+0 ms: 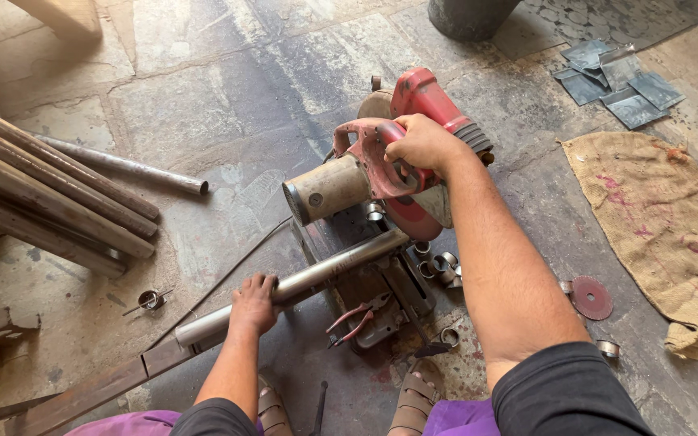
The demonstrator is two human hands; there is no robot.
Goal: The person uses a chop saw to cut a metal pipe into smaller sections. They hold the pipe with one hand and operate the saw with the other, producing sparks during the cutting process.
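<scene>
A red chop saw (381,161) stands on the stone floor in the middle of the head view. My right hand (422,141) grips its red handle from above. A long steel pipe (317,274) lies across the saw's base under the blade. My left hand (254,305) presses down on the pipe to the left of the saw. Several short cut rings (438,266) lie on the base beside the blade. Red-handled pliers (357,316) rest on the front of the base.
A stack of long pipes (50,194) lies at the left, one separate pipe (131,165) beside it. A burlap sack (664,234) and a red cutting disc (591,297) sit at the right. Metal sheet pieces (616,77) lie at the top right. My sandalled feet (418,396) are near the base.
</scene>
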